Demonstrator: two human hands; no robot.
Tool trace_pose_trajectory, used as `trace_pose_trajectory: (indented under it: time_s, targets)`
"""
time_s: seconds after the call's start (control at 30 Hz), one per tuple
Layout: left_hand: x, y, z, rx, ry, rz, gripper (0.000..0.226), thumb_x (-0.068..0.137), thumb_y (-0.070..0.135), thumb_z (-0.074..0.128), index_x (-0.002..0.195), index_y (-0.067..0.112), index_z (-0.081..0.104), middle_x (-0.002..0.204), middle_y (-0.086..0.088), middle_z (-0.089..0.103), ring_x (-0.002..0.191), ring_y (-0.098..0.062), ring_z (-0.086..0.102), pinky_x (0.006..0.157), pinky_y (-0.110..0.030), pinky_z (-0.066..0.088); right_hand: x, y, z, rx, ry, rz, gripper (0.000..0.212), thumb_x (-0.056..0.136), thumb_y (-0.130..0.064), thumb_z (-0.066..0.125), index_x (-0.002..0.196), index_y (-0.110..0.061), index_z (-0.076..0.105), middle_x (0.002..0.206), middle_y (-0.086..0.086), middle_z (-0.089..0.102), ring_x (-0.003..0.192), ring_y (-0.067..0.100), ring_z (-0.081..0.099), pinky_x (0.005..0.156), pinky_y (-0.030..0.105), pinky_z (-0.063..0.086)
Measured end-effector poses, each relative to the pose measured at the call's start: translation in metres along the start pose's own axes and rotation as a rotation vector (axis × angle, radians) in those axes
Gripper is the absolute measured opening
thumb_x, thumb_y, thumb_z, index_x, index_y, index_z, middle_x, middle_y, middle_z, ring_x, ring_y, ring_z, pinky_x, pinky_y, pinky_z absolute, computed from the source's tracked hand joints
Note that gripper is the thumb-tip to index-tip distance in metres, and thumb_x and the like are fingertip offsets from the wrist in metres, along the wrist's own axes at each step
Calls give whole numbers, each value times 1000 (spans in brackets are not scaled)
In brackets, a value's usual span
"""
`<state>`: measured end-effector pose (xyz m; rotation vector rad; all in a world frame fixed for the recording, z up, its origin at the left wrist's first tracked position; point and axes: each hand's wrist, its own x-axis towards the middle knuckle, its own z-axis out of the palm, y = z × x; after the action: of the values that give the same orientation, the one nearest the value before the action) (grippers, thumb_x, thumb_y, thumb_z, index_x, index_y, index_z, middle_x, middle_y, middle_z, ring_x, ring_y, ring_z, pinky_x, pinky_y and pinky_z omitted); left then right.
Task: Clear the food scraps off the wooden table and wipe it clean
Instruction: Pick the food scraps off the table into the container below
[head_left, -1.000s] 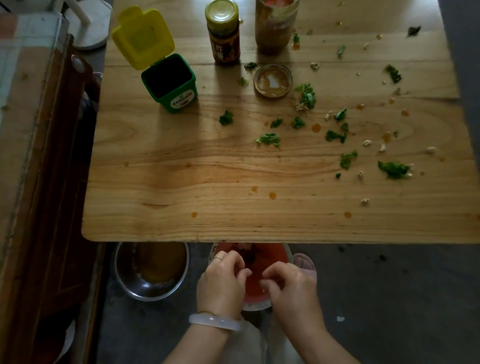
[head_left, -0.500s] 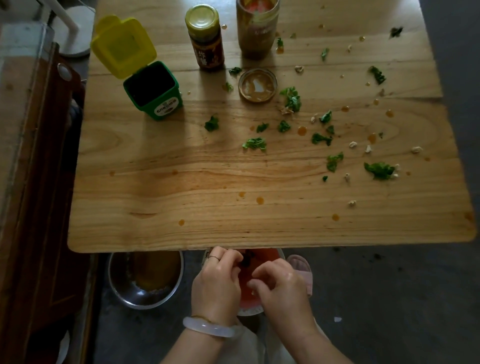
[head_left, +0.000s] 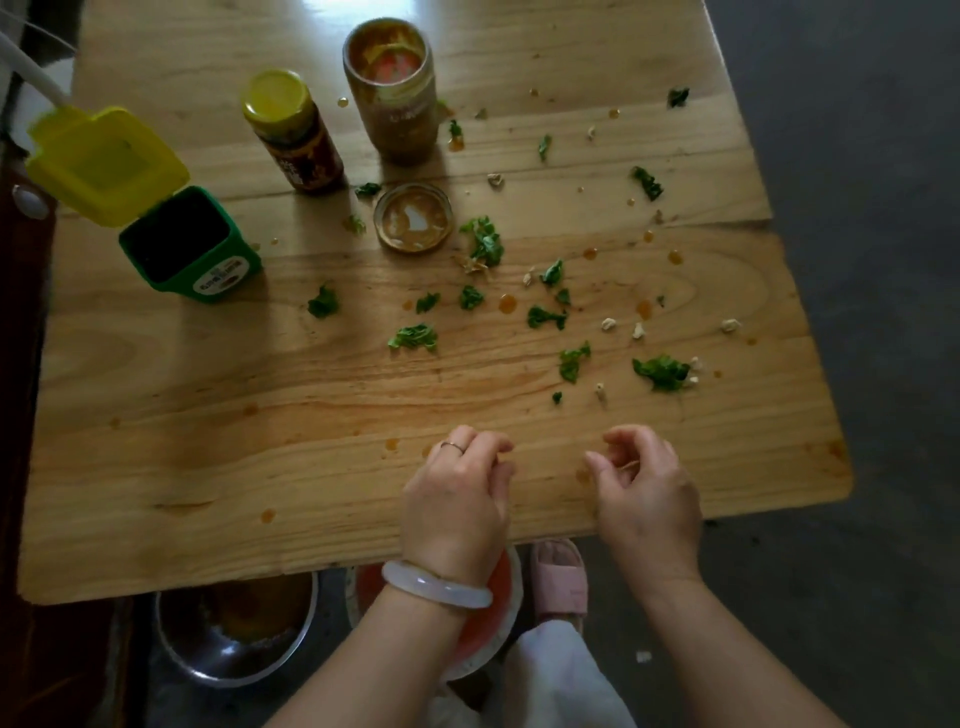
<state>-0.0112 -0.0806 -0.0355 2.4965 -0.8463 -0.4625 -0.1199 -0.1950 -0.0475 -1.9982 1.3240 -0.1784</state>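
Wooden table, scraps not yet cleared; hands at its near edge.
Landmark: the open jar lid. Left of it, green bin, flap up. Leaf scraps and sauce drops lie right of and nearer than the lid. Left hand and right hand hover nearest, fingers loosely curled, holding nothing. Judged: gathering step; next, pinch scraps.

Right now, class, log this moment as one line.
hands: left and right empty over wooden table | green leaf scraps: uncleared | wiping: not started
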Motion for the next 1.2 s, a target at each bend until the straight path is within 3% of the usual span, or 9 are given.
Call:
trace_pose_trajectory:
  time_s: [0.23, 0.33, 0.43, 0.6, 0.67, 0.83, 1.03, 1.1, 1.2]
  targets:
    - [57, 45, 27, 98, -159, -68, 25, 91, 36, 52, 116, 33, 53, 111, 12, 52, 102, -10, 49, 80, -26, 43, 34, 15, -15, -187, -134, -32, 11, 90, -29, 62, 83, -28, 54, 83, -13, 49, 72, 1, 48, 59, 24, 45]
    - [67, 48, 34, 132, -188, -99, 18, 91, 36, 50, 107, 31, 56, 108, 11, 52, 100, -11, 49, 79, -25, 40, 39, 17, -17, -175, -155, -51, 15, 91, -28, 62, 79, -25, 54, 81, -12, 49, 69, 3, 48, 61, 30, 49]
    - [70, 49, 36, 163, -185, -107, 12, 91, 34, 50, 97, 28, 59, 104, 10, 51, 94, -11, 49, 72, -24, 40, 47, 13, -17, -89, -129, -103, 14, 91, -23, 61, 80, -24, 53, 79, -13, 48, 68, 2, 49, 58, 24, 46]
    - [79, 51, 35, 67, -126, -92, 8, 89, 28, 55, 91, 22, 61, 104, 11, 47, 85, -10, 50, 66, -25, 43, 73, 0, -11, -55, -178, -153, 13, 91, -22, 62, 101, -25, 56, 87, -14, 54, 75, 5, 53, 62, 22, 46]
    - [88, 55, 36, 22, -119, -64, 4, 89, 24, 58, 89, 20, 60, 103, 10, 48, 84, -11, 51, 66, -24, 44, 80, -2, -9, -127, -216, -171, 4, 92, -24, 60, 93, -25, 57, 87, -13, 51, 74, 6, 51, 62, 22, 44]
    - [106, 64, 44, 6, -122, 31, 6, 84, 10, 57, 81, 14, 60, 100, 4, 52, 87, -14, 50, 65, -30, 46, 84, -3, -13, -166, -272, -202, 10, 94, -20, 54, 85, -25, 53, 87, -10, 48, 73, 7, 49, 66, 26, 49]
    - [106, 66, 48, 59, -145, 95, 18, 89, 12, 52, 104, 22, 56, 101, 6, 54, 93, -13, 50, 72, -25, 44, 105, -15, -27, -97, -140, -234, 8, 91, -16, 59, 84, -18, 57, 85, -7, 51, 70, 3, 48, 58, 17, 42]
    - [104, 66, 48, 105, -128, 90, 14, 92, 17, 49, 101, 23, 57, 102, 6, 53, 93, -12, 50, 68, -23, 39, 119, -20, -30, -146, -121, -223, 6, 91, -17, 59, 86, -20, 57, 87, -7, 52, 71, 6, 49, 58, 16, 37]
    - [101, 65, 49, 152, -128, 80, 5, 87, 18, 59, 89, 22, 62, 91, 3, 55, 82, -15, 55, 57, -24, 42, 139, -23, -34, -258, -107, -177, 0, 93, -23, 59, 93, -23, 59, 91, -7, 58, 78, 12, 54, 64, 27, 45]
